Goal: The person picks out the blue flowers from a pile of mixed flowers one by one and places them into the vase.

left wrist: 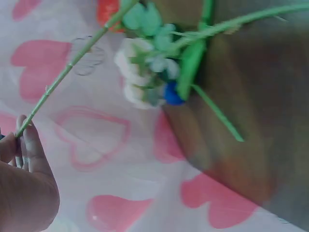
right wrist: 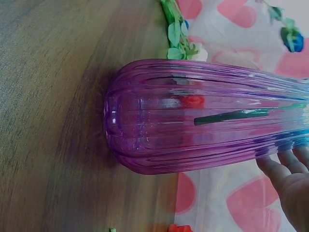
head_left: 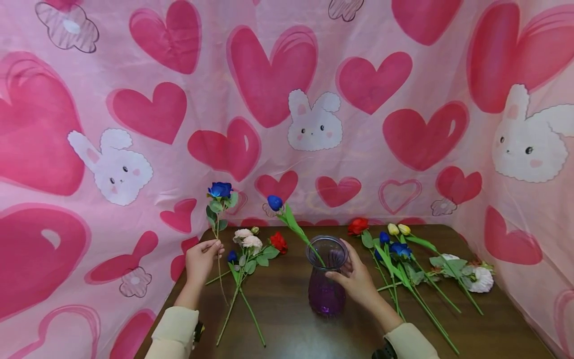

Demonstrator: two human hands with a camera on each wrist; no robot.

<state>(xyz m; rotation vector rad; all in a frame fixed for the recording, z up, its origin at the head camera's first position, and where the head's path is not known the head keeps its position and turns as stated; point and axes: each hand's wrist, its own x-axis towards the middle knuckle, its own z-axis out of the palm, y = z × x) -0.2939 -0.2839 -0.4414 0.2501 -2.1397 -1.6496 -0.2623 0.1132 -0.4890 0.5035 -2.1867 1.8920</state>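
Nearest: dark brown wood-grain desk (head_left: 289, 316), w/ light sheen at front; cream sleeves (head_left: 172, 330) show at L + R. L hand (head_left: 203, 259): grip together, thumb + fingers pinching stem of blue rose (head_left: 219, 190), held upright over L side of desk. R hand (head_left: 357, 279): grip clamped round neck of purple vase (head_left: 326, 297), which stands approx. mid-desk. Blue tulip (head_left: 275, 203) is in vase, leaning L out of mouth; stem end seen thru the side, short of base. On desk just R of L hand: pale pink blooms (head_left: 252, 243), red flower (head_left: 279, 242), blue bud (head_left: 231, 257), stems crossing. R side: second red flower (head_left: 358, 226), yellow tulips (head_left: 404, 229), blue blooms (head_left: 400, 250), white flower (head_left: 482, 280). Behind: pink cloth (head_left: 211, 85) on back + both sides, creased, w/ printed hearts (head_left: 374, 82) + white bunnies (head_left: 315, 130).
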